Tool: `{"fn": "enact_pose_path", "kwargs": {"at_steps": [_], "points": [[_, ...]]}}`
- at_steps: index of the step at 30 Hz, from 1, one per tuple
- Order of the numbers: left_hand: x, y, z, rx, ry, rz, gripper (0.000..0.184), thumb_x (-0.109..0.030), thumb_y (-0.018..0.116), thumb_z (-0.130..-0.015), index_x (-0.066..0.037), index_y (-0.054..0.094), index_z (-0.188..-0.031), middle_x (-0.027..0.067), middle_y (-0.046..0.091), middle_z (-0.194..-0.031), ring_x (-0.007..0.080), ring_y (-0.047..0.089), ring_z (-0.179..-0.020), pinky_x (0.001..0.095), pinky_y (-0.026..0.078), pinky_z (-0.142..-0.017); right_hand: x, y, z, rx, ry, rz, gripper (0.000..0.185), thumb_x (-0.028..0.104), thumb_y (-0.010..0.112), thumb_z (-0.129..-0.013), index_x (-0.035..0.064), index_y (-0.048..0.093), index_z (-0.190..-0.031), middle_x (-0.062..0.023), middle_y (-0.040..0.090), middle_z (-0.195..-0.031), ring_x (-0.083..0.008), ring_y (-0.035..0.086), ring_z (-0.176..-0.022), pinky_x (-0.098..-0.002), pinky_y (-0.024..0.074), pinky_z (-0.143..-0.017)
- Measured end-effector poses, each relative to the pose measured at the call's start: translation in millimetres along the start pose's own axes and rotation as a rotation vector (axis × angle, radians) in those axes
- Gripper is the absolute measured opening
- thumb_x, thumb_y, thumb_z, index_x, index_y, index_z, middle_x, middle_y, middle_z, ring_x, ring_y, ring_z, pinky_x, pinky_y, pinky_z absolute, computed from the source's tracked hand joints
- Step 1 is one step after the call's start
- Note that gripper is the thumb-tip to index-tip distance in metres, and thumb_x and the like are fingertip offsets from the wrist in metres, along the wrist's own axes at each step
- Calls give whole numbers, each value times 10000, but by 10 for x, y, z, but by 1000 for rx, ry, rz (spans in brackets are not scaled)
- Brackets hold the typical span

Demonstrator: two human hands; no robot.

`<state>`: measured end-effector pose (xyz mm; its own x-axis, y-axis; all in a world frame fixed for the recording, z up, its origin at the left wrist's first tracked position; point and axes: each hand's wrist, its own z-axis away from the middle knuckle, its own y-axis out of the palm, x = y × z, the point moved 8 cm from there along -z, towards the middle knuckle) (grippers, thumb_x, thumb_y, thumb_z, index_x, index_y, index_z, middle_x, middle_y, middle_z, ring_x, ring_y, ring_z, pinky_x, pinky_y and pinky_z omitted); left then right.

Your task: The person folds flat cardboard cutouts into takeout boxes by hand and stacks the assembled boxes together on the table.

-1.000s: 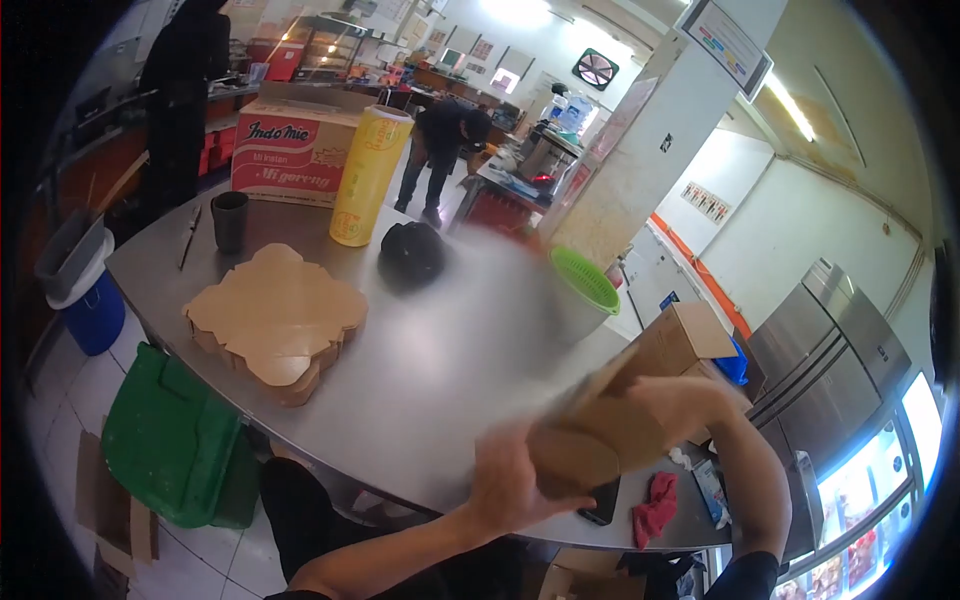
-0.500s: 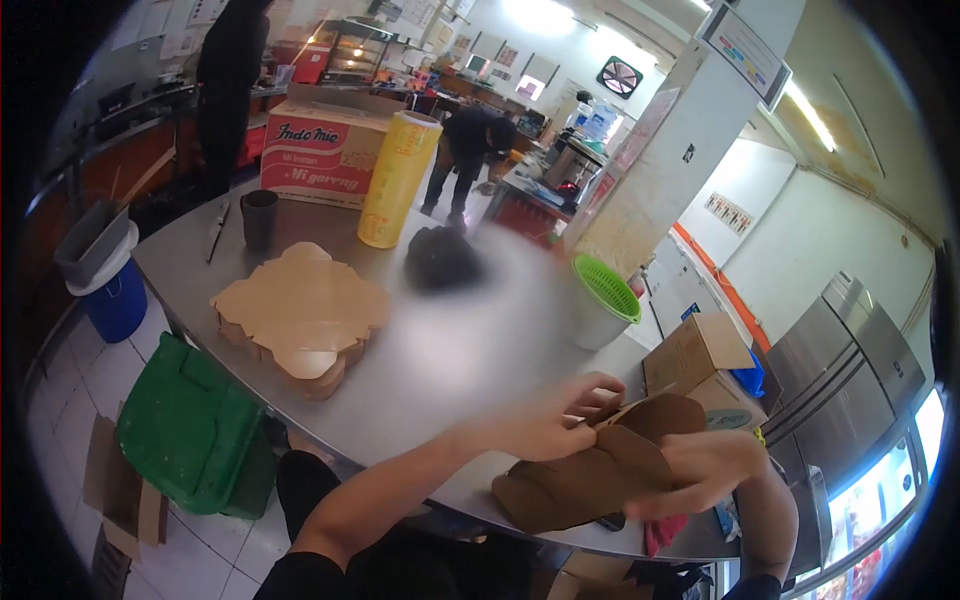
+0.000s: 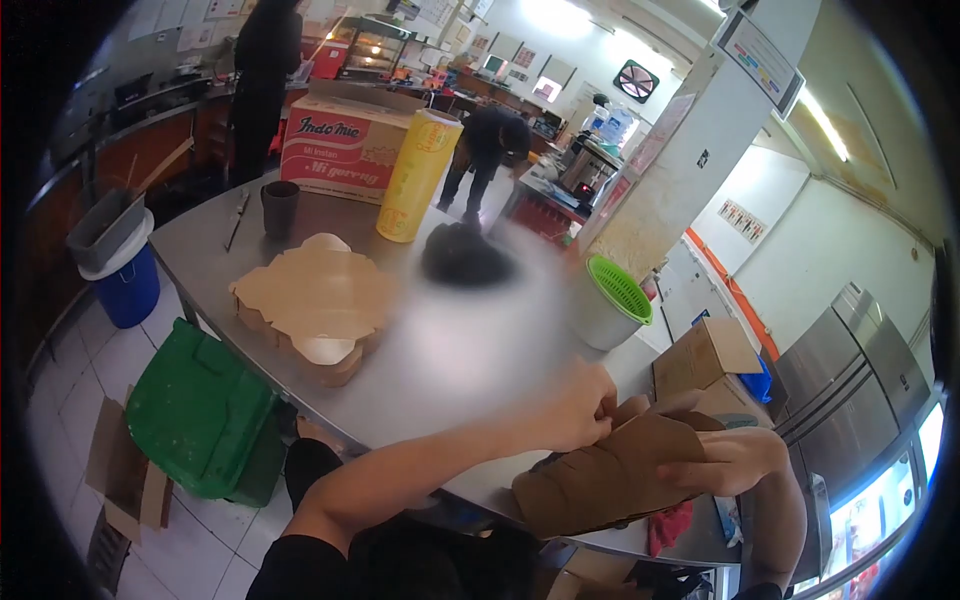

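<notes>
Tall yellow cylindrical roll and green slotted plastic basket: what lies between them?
A black, rounded bundle lies between the yellow roll and green basket, nearer the roll; the head view shows it blurred.

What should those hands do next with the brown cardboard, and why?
I'd probably have the left hand fold in a raised flap while the right hand steadies the cardboard piece. It looks only partly folded, the left fingers are already at its far edge, and the right hand lies against its side.

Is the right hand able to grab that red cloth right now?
Probably not straight away: the right hand is busy on the brown cardboard, though the red cloth looks close by.
</notes>
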<state>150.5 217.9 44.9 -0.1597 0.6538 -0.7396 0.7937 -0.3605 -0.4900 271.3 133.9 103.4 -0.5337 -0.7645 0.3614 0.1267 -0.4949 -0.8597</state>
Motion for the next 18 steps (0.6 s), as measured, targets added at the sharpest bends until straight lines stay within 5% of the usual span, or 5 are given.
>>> {"fn": "enact_pose_path", "kwargs": {"at_steps": [7,9,14,16,18], "points": [[43,56,2,22,-42,190,192,-70,683,-840,48,740,-981,214,748,-887,282,755,-824,356,593,-784,-224,116,2,180,44,164,433,112,403,-1006,66,503,-1424,-255,612,-1195,-408,604,-1094,-418,483,-957],[81,66,7,-21,-16,216,186,-90,691,-861,48,738,-977,193,751,-865,264,752,-806,344,590,-770,-309,208,-102,314,404,-170,383,188,396,-1045,64,557,-1369,-211,556,-1387,-382,507,-1289,-389,381,-1108],[344,306,109,-16,-106,477,276,-178,696,-933,36,694,-1105,129,750,-926,205,724,-879,302,554,-853,-465,381,-97,328,239,71,467,317,323,-1071,48,519,-1397,-257,617,-1262,-377,584,-1195,-426,423,-1051],[494,495,263,-214,-120,891,668,-317,785,-876,20,505,-1380,173,635,-1258,242,612,-1161,366,471,-1012,-440,337,-133,288,296,26,539,404,283,-1088,24,546,-1365,-254,627,-1249,-364,587,-1190,-423,415,-1054],[283,639,562,-322,-6,587,863,-369,825,-822,45,386,-1438,227,537,-1342,298,542,-1239,403,434,-1047,-473,219,-81,269,738,-128,728,547,202,-1077,-29,601,-1275,-252,650,-1205,-349,598,-1154,-415,422,-1033]]}}
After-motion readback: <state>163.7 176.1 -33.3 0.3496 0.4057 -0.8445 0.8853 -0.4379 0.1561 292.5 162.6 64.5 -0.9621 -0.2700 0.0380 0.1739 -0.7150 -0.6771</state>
